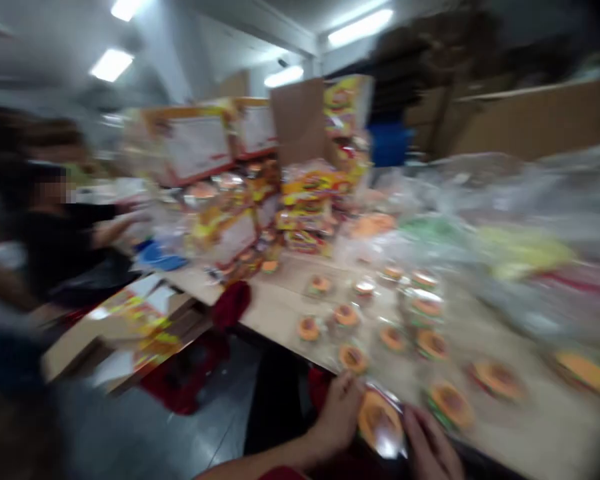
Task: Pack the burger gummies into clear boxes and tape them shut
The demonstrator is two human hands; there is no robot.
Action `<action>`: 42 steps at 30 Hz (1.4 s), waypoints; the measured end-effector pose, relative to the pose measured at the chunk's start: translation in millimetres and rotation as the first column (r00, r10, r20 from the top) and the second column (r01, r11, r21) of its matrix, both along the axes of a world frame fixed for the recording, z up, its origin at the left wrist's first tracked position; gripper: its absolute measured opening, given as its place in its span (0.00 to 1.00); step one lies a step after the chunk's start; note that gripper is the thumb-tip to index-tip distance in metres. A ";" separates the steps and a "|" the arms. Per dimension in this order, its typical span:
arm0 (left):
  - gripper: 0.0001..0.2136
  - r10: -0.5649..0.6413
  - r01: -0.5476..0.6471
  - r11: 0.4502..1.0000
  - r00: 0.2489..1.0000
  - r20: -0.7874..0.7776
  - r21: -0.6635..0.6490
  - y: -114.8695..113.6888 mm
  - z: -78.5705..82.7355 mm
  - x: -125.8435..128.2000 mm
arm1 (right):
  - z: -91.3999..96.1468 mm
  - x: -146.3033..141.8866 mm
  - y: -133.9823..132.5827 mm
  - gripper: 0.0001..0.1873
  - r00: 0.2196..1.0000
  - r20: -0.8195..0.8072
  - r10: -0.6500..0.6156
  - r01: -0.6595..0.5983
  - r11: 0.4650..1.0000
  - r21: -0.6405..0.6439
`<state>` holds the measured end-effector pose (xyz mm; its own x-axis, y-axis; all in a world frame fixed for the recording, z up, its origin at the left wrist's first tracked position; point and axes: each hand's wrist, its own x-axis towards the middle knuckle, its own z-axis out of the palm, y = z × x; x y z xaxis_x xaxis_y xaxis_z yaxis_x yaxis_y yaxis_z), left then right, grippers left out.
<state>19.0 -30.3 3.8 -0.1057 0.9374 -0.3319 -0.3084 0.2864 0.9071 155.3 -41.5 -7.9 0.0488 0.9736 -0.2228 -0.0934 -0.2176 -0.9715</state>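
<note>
Near the table's front edge, my left hand point(337, 410) and my right hand point(430, 443) grip a toy burger point(380, 419) between them, one on each side. It has an orange bun-like top and a shiny clear wrapping that catches the light. Fingers of both hands are closed at its edges. Just beyond lies another burger point(353, 358), with one more burger point(450, 403) close to my right hand. Several like these are spread over the table point(290, 360). Motion blur hides their finer details.
Printed yellow and red boxes point(305, 207) are stacked at the back. Clear plastic bags point(520, 267) heap up on the right. An open carton point(145, 327) stands left above a red stool point(185, 380). A blue basin point(163, 255) sits near a seated person point(65, 247).
</note>
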 end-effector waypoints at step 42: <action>0.09 -0.791 0.775 0.604 0.553 -0.262 -0.186 14.4 33.4 22.8 | -2.0 71.8 -27.0 0.10 0.933 -0.210 0.291 -0.275 0.956 0.102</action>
